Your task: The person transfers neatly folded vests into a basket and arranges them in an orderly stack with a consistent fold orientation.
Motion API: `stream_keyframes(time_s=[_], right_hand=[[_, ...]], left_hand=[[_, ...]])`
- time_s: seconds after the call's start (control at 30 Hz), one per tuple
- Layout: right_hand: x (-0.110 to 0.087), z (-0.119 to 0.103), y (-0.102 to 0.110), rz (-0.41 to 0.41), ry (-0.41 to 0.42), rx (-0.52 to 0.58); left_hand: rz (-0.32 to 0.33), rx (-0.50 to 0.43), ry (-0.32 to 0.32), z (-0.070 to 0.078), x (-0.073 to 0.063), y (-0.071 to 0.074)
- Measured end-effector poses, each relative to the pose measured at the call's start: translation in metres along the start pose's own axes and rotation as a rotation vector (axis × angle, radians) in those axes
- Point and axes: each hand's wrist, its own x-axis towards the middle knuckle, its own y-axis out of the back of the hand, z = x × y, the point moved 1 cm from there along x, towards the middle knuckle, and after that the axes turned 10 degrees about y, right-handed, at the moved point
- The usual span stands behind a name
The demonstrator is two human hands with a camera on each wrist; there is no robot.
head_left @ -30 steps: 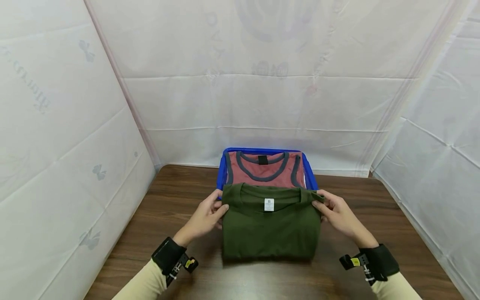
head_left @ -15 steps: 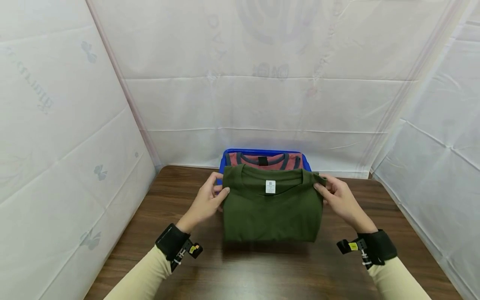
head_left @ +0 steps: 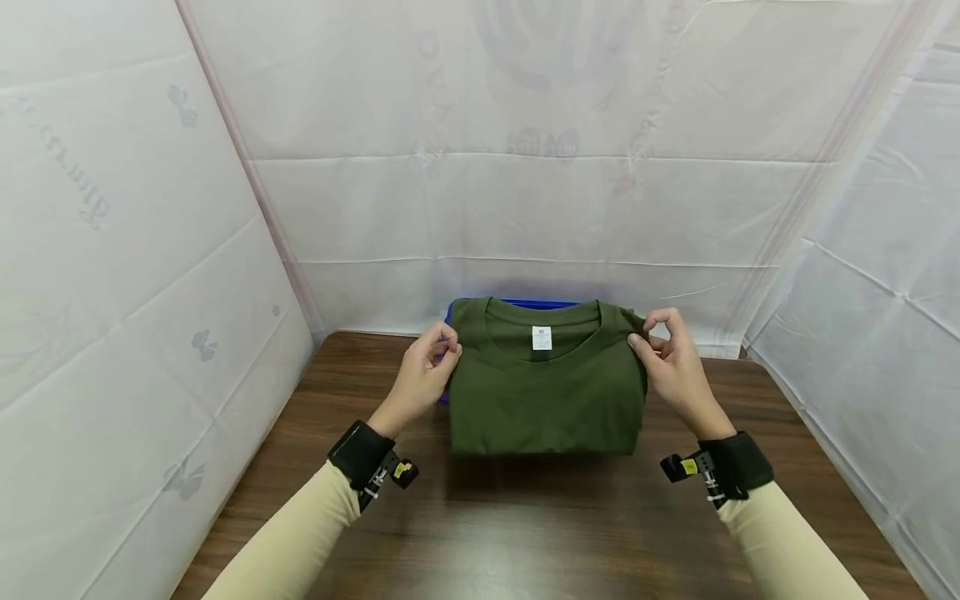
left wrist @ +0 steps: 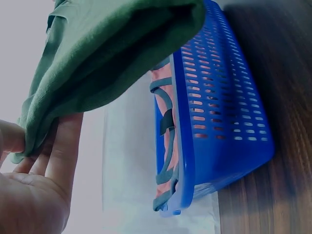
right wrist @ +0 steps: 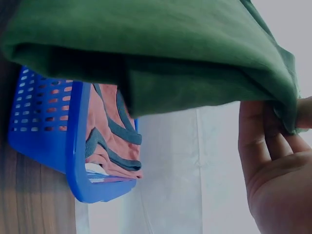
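Note:
A folded dark green T-shirt (head_left: 547, 392) with a white neck label hangs between my two hands, collar toward the back. My left hand (head_left: 423, 371) pinches its left shoulder corner between thumb and fingers. At the opposite corner my right hand (head_left: 675, 371) pinches the cloth the same way. Under and behind it stands a blue slotted plastic basket (left wrist: 224, 97), mostly covered by the shirt in the head view. Both wrist views show the shirt above the basket's rim. Inside the basket lies a folded pink top (right wrist: 109, 141) with dark grey trim.
The basket stands at the back of a dark brown wooden table (head_left: 495, 533). White sheeting hangs close behind the basket (head_left: 525, 208) and along both sides. Each wrist wears a black strap with a small camera.
Both hands have carried the green T-shirt away from me toward the back, over the basket. The pink top, visible earlier in the head view, is now hidden there behind the shirt.

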Motion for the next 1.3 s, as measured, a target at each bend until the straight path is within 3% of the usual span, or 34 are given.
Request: stream_keyframes(time_s=[0.2, 0.43, 0.73, 0.9, 1.03, 1.3], right_hand=[[0.008, -0.023, -0.003, 0.021, 0.053, -0.151], [0.015, -0.027, -0.003, 0.029, 0.023, -0.245], [0.028, 0.0, 0.001, 0.055, 0.029, -0.294], [0.033, 0.014, 0.002, 0.06, 0.017, -0.36], [0.035, 0.017, 0.0, 0.06, -0.015, -0.338], [0.041, 0.022, -0.004, 0.031, -0.047, -0.271]], left_hand=[[0.025, 0.027, 0.036, 0.002, 0.009, 0.001], [0.036, 0.061, 0.101, 0.005, 0.02, 0.003], [0.066, 0.084, 0.064, 0.01, 0.042, 0.004], [0.077, 0.121, 0.075, 0.012, 0.051, 0.003], [0.044, 0.159, 0.067, 0.012, 0.055, 0.001], [-0.005, 0.144, 0.083, 0.006, 0.062, 0.0]])
